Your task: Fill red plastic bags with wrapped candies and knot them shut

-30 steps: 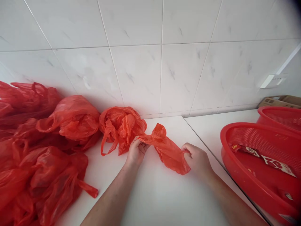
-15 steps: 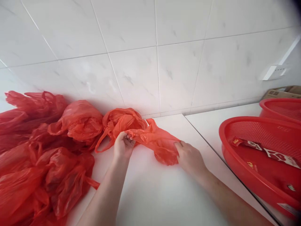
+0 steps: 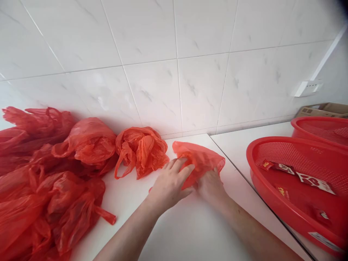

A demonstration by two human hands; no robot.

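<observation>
A thin red plastic bag [image 3: 199, 156] lies crumpled on the white table in front of me, under both hands. My left hand [image 3: 171, 183] rests against its near left side, fingers spread apart and not closed on it. At the bag's near right side, my right hand [image 3: 210, 185] has its fingers hidden under or inside the translucent film; whether they grip it cannot be seen. Just left of my left hand sits a bunched red plastic bag [image 3: 145, 150] with a loop handle.
A large heap of red plastic bags [image 3: 51, 195] covers the table's left side. On the right stands a red perforated basket [image 3: 254, 174] holding several small wrapped packets [image 3: 315, 183]. Behind it are another red basket [image 3: 301, 125] and a cardboard box [image 3: 326, 108]. A tiled wall [image 3: 152, 94] backs the table.
The bag in front of me has come away from the bunched bag on the left. My left hand has moved right and its fingers have spread; my right hand's fingers have gone behind the film.
</observation>
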